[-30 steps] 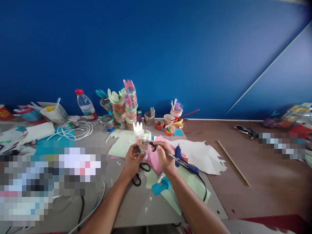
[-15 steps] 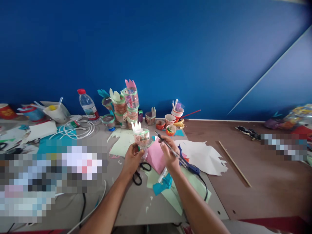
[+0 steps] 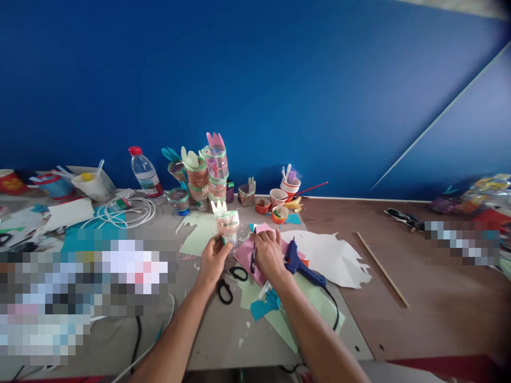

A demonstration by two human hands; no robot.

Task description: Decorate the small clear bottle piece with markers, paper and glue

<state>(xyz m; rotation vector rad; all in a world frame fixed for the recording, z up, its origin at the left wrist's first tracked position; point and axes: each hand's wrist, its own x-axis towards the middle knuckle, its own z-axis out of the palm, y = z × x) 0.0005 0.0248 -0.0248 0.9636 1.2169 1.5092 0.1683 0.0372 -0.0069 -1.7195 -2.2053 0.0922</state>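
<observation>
My left hand [image 3: 214, 260] is closed around the lower part of a small clear plastic cup [image 3: 228, 221] with printed labels and a white paper piece, cut into points, standing up from its rim. My right hand [image 3: 268, 252] is bent over a pink paper sheet [image 3: 244, 256], its fingers around a dark pen [image 3: 253, 259] that points downward. Whether the pen tip touches the paper I cannot tell. Black-handled scissors [image 3: 225, 291] lie by my left wrist. A blue glue gun [image 3: 305, 268] rests to the right of my right hand.
Decorated plastic cups [image 3: 197, 178] are stacked at the back, beside a red-capped bottle [image 3: 146, 173]. Paint cups [image 3: 279, 214] stand to their right. White paper [image 3: 335, 258], green paper [image 3: 319, 306] and a wooden stick [image 3: 381, 268] lie on the right. A coiled white cable [image 3: 138, 210] is at left.
My right hand has swung the pen from slanting up and leftward to pointing down, and lowered it over the pink paper. My left hand has shifted slightly left with the cup.
</observation>
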